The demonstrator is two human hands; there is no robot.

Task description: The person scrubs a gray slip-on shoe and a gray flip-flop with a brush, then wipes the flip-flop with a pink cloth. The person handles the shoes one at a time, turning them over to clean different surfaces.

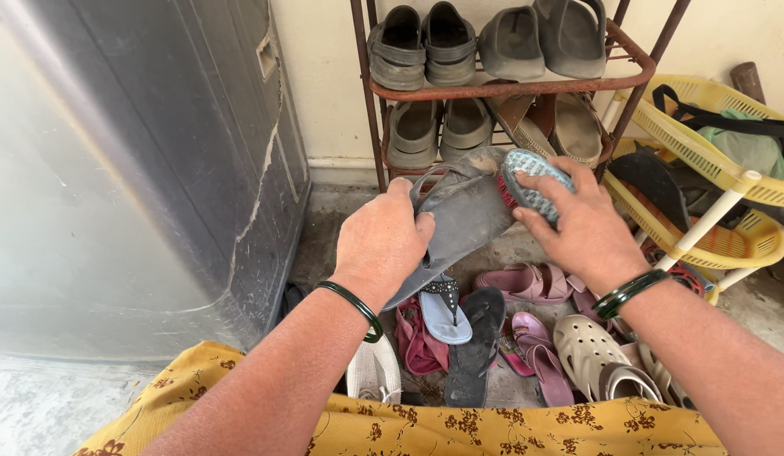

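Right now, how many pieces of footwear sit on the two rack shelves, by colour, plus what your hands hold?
Grey rubber clogs and sandals, both shelves: 6
Tan flat sandals, lower shelf: 2
Dusty grey thong sandal, in left hand: 1
Blue-green scrubbing brush, in right hand: 1
Total: 10

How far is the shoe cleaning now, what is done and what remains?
Done: cannot tell; no shoe looks clearly cleaned. In hand: left hand holds a dusty grey sandal; right hand presses a scrub brush on it. Left: floor footwear and shoes on the rack.
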